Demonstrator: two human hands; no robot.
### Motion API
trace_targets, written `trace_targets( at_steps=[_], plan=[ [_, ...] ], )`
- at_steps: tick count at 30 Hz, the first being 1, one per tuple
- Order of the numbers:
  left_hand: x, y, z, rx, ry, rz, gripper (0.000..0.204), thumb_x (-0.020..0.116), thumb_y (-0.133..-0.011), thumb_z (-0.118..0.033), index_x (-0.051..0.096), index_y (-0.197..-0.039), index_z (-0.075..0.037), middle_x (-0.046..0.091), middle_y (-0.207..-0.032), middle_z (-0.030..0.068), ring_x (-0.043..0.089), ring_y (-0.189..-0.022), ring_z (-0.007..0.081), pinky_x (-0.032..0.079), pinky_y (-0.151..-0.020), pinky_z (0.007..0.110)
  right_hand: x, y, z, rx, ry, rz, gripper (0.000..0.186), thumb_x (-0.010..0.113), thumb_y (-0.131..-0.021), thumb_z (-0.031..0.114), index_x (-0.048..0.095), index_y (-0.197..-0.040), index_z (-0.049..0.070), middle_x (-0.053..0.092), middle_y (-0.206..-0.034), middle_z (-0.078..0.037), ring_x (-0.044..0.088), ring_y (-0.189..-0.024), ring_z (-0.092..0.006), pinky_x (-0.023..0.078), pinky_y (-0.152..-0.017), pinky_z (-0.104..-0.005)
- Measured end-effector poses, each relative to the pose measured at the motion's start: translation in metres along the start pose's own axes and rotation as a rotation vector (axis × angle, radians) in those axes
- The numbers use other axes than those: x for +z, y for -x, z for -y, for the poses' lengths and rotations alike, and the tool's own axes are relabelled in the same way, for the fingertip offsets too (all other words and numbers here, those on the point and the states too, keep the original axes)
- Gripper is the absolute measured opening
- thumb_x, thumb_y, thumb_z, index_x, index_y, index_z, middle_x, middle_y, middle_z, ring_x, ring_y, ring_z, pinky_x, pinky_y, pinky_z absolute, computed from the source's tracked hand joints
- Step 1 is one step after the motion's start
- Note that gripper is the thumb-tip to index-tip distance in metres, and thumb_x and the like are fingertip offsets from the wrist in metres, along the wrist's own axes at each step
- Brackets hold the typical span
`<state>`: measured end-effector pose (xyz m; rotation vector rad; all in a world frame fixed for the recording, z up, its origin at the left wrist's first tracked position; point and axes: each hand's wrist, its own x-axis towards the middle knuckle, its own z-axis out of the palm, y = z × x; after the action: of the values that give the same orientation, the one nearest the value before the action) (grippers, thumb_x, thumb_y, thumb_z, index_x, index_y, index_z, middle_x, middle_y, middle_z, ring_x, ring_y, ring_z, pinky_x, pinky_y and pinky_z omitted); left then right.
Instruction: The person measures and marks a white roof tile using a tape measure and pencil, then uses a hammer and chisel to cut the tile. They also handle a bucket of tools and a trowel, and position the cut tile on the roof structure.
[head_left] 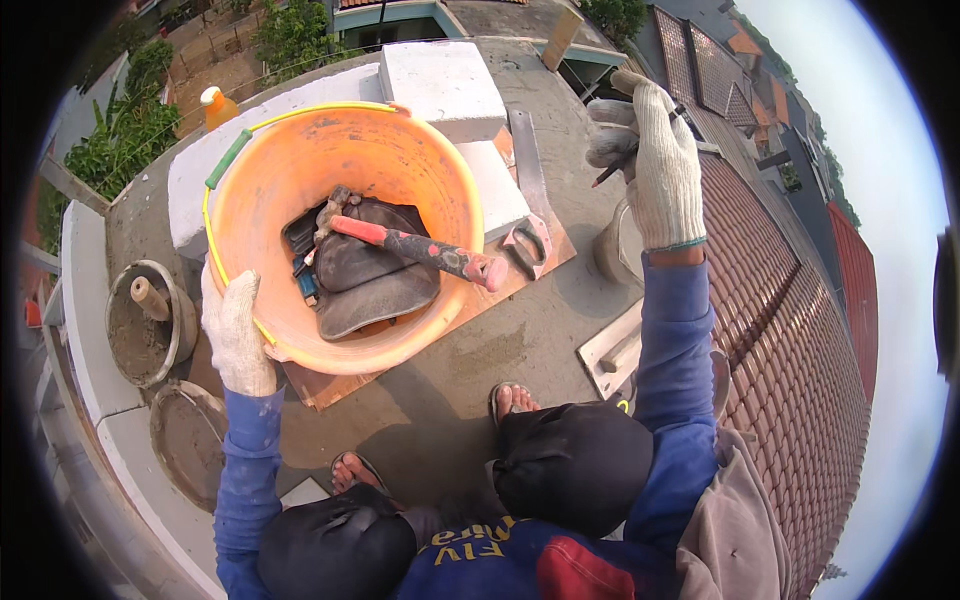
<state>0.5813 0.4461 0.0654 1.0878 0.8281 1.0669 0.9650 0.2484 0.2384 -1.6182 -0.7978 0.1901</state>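
My gloved left hand [238, 335] grips the near left rim of an orange bucket [340, 350], its thumb over the edge beside the yellow wire handle. Inside the bucket lie a dark cap [375, 285] and a hammer [415, 250] with a red and black handle that juts past the right rim. Raised at the right, my gloved right hand [655, 160] has its fingers curled round a thin dark pencil-like stick [602, 178], whose pointed end sticks out to the left. Some dark and blue items under the cap are partly hidden.
White blocks [440, 85] stand behind the bucket, with a handsaw [528, 245] to its right. Mortar buckets [150, 345] sit at the left, another bucket [618, 245] at the right. A flat trowel [612, 350] lies near my right knee. Tiled roofs [770, 300] slope beyond the edge.
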Motion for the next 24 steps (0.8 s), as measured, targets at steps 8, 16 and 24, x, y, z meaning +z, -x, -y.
trace_targets(
  at_steps=[8,16,24],
  plan=[
    [-0.011,0.009,-0.050,-0.366,-0.012,0.234,0.067,0.068,-0.109,-0.024,0.043,-0.166,-0.001,0.063,-0.155,0.0210,0.070,-0.136,0.0369,0.063,-0.109,0.051,0.075,0.101,-0.079,0.696,-0.126,0.478,0.066,0.059,-0.112,0.060,0.068,-0.138,0.000,0.067,-0.085,-0.006,0.052,-0.050,-0.0107,0.043,-0.046,-0.0289],
    [0.033,0.047,-0.088,-0.802,0.134,0.170,0.057,0.063,-0.107,-0.013,0.045,-0.158,0.004,0.065,-0.149,0.0299,0.073,-0.129,0.0464,0.067,-0.104,0.063,0.067,0.099,-0.099,0.494,-0.320,0.503,0.045,0.061,-0.113,0.047,0.065,-0.103,0.003,0.060,-0.082,-0.004,0.056,-0.074,-0.0108,0.049,-0.068,-0.0331],
    [0.096,0.089,-0.111,-0.714,0.047,0.057,0.049,0.061,-0.100,-0.003,0.051,-0.147,0.008,0.073,-0.128,0.0272,0.082,-0.104,0.0413,0.076,-0.083,0.054,-0.026,0.132,-0.211,0.512,-0.007,-0.046,0.041,0.057,-0.115,0.038,0.074,-0.135,0.007,0.078,-0.089,-0.013,0.076,-0.082,-0.0238,0.058,-0.078,-0.0393]
  ],
)
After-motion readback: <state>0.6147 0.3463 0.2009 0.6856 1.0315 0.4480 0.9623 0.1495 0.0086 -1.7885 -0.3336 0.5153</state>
